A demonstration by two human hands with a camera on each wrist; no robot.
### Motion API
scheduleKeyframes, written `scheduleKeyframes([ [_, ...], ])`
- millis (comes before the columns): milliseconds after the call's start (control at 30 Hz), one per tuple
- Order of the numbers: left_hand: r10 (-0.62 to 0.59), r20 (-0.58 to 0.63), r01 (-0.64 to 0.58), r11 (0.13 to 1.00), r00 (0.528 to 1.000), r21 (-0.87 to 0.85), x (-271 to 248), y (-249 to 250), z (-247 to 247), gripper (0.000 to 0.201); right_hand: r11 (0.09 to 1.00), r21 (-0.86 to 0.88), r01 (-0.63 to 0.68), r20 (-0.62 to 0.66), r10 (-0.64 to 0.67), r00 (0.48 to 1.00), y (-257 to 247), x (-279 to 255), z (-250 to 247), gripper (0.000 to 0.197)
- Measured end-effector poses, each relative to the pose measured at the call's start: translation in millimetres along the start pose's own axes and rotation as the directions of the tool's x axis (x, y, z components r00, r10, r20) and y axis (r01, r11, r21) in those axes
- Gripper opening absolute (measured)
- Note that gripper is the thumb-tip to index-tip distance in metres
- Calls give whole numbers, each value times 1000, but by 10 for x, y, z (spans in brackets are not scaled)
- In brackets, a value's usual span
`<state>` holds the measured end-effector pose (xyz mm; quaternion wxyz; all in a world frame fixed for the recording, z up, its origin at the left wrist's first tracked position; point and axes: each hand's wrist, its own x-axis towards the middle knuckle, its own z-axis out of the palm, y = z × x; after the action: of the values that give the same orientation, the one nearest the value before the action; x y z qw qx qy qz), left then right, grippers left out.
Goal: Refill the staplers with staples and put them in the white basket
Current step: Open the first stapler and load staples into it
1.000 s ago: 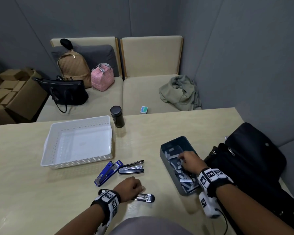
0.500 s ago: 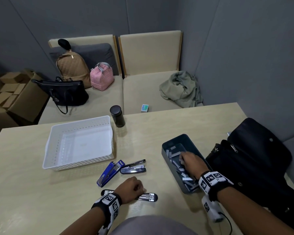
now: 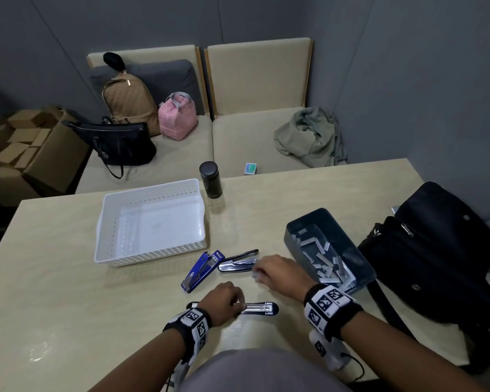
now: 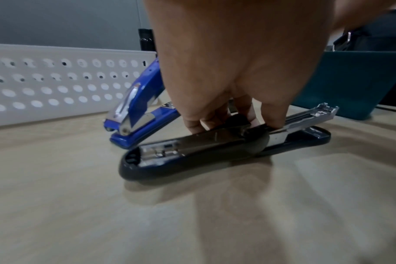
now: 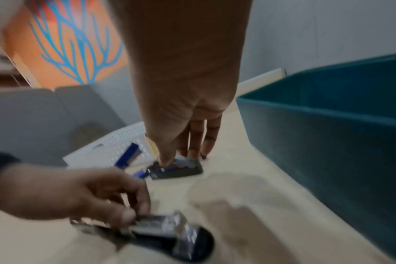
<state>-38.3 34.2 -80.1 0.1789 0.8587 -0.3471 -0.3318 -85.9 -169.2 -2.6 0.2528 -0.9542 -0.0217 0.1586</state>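
Dark blue stapler lies opened flat on the near table edge, metal magazine exposed, pointing right. Left hand grips its hinge area, fingers curled onto it. Right hand hovers just beyond, fingertips pinched together on something small and pale, too blurred to name. Bright blue stapler and black stapler lie between the hands and the white basket, far left. Teal bin with staple strips sits right, black bag beside it. Beige table; dark bottle at far edge; bench with bags, grey walls behind. Versus a second ago: right hand has left the bin and moved left toward the staplers; left hand unchanged.
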Motion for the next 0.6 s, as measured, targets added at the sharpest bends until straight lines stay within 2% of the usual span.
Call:
scheduleKeyframes([
  [67,-24,5,24,1000,1000,15,-55,-28,-22,14,994,-102,-41,107,52,993,63,-6,235,19],
  [133,-55,0,55,998,999,26,-107,-64,-44,12,972,-235,-6,150,42,988,129,-13,420,20],
  [267,-74,-17,75,996,997,41,-133,-92,-36,13,926,-364,101,123,-60,991,262,-31,611,13],
  [333,-69,-19,70,996,997,55,-124,-80,-24,14,920,-379,102,93,-72,993,299,-46,622,11],
  [400,-62,-9,63,996,998,70,-104,-48,-22,15,948,-310,72,61,-56,997,315,-74,593,19],
  [500,-68,9,67,995,998,72,-58,1,-44,15,996,-82,26,55,-22,998,302,-178,503,23],
  [600,-100,15,98,990,995,97,-11,79,-76,19,999,50,7,122,-13,992,342,-313,451,22],
])
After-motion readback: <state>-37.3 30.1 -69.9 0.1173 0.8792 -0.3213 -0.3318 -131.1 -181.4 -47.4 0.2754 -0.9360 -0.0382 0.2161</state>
